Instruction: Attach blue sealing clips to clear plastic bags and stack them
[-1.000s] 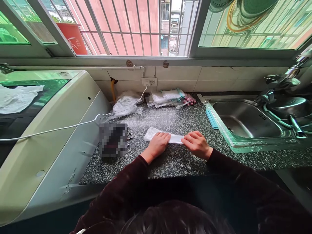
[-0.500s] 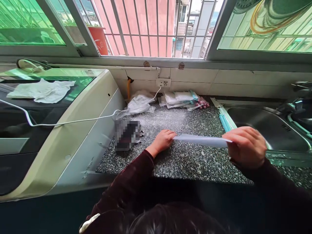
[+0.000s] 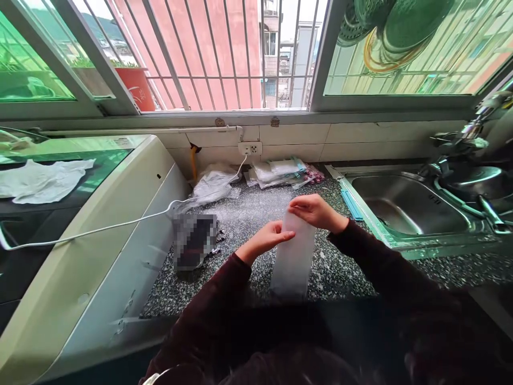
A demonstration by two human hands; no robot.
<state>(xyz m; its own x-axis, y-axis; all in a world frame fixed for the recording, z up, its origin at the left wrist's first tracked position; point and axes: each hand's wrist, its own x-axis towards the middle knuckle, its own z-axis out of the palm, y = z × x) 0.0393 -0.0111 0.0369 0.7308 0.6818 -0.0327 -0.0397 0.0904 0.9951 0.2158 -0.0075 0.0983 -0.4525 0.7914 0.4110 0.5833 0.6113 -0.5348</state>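
A flat, translucent white plastic bag (image 3: 294, 264) hangs lengthwise above the front of the speckled counter (image 3: 340, 267). My left hand (image 3: 263, 240) pinches its left edge near the top, thumb lying across the front. At the upper end, my right hand (image 3: 316, 211) grips the bag between thumb and fingers. The two hands are close together but apart. Behind them lies a stack of clear packets (image 3: 276, 171) with blue and pink edges. Left of my left hand is a dark, blurred-out object (image 3: 196, 240) on the counter.
A washing machine (image 3: 140, 182) with a white cloth (image 3: 52, 179) on top stands at left. Its white cable (image 3: 120, 225) runs to the wall socket (image 3: 250, 148). Crumpled clear plastic (image 3: 212, 182) lies by the wall. A steel sink (image 3: 417, 203) is at right, blue strips (image 3: 351, 203) beside it.
The bag has turned from lying sideways between spread hands to hanging lengthwise. My right hand has moved left and up to its top end, near my left hand. The view has shifted right.
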